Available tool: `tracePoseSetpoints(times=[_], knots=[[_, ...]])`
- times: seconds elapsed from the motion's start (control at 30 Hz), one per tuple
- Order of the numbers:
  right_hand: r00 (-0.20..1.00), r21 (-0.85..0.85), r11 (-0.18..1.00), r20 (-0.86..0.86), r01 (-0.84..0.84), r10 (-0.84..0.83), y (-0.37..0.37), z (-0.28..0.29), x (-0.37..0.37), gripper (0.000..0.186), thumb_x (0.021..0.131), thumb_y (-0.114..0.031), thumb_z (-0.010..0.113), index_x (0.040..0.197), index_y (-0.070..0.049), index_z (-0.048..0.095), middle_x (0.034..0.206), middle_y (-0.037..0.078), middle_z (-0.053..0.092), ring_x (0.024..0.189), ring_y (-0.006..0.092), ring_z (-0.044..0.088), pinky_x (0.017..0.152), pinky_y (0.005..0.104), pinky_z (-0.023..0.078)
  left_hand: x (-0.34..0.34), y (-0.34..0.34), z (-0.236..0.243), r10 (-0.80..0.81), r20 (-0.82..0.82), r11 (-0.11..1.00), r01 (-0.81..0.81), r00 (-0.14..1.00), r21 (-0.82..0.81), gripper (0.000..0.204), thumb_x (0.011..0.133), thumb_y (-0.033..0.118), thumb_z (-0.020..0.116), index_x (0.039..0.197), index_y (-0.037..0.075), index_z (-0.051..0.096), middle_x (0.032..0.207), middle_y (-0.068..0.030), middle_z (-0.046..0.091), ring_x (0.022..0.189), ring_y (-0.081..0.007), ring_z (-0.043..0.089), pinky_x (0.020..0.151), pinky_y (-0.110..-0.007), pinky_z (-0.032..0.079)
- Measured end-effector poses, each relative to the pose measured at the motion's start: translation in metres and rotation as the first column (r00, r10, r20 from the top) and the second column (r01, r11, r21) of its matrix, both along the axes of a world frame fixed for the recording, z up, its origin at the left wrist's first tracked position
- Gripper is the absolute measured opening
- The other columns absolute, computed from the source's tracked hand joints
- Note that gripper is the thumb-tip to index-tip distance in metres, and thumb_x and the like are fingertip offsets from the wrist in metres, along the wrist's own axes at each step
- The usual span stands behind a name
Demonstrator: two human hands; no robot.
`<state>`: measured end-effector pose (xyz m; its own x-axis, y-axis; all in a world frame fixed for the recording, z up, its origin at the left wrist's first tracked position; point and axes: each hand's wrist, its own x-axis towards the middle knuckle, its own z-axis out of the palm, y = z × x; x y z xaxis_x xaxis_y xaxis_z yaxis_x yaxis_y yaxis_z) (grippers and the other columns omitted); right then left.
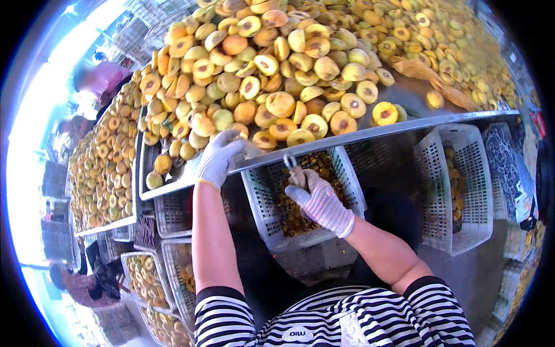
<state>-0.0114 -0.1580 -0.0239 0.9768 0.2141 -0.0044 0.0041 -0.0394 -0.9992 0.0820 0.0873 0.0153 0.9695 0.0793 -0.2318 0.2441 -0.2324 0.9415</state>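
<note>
Halved yellow-orange stone fruits, like peaches [280, 104], lie heaped on a metal-edged table [358, 137] before me. My left hand [222, 156], in a pale knit glove, is at the table's near edge beside the lowest halves. Its fingers reach out toward the fruit, partly smeared by motion, and I see nothing held in them. My right hand [324, 202], in a striped glove, is closed round the handle of a pitting tool [293, 169] with a looped metal end pointing up. It hangs over a white plastic crate [257, 199] holding brownish-yellow pits and scraps.
Another white crate [477, 191] with some yellow pieces stands at the right. More crates of fruit [144, 280] sit at the lower left. A second heaped table [104, 179] adjoins on the left, where other people [104, 78] are. A brownish cloth-like strip [430, 78] lies among the fruit.
</note>
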Motion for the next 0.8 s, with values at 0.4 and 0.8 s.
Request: tracePoseSetpoints(times=[0.4,0.8], knots=[[0.979,0.022,0.999,-0.199,-0.032,0.036,0.009,0.001,0.008,0.033,0.089,-0.029,0.067,0.107,-0.003,0.058,0.077,0.013,0.062,0.069,0.0237,0.062,0.064,0.0359,0.049,0.017,-0.053,-0.011,-0.003,0.096,0.685,-0.068,0.995,0.725,0.048,0.072,0.035,0.071,0.110,0.007,0.065,0.099,-0.0161,0.070,0.095,-0.0300,0.068,0.083,-0.040,0.054],[0.948,-0.271,0.936,0.159,-0.226,0.275,0.012,0.013,-0.011,0.043,0.093,-0.034,0.061,0.120,-0.002,0.052,0.093,0.026,0.064,0.090,0.0465,0.061,0.074,0.0500,0.048,-0.086,-0.068,-0.004,0.222,0.075,0.516,-0.051,0.972,-0.855,0.036,0.100,0.026,0.051,0.123,-0.002,0.053,0.122,-0.0167,0.056,0.109,-0.0282,0.060,0.094,-0.044,0.053]])
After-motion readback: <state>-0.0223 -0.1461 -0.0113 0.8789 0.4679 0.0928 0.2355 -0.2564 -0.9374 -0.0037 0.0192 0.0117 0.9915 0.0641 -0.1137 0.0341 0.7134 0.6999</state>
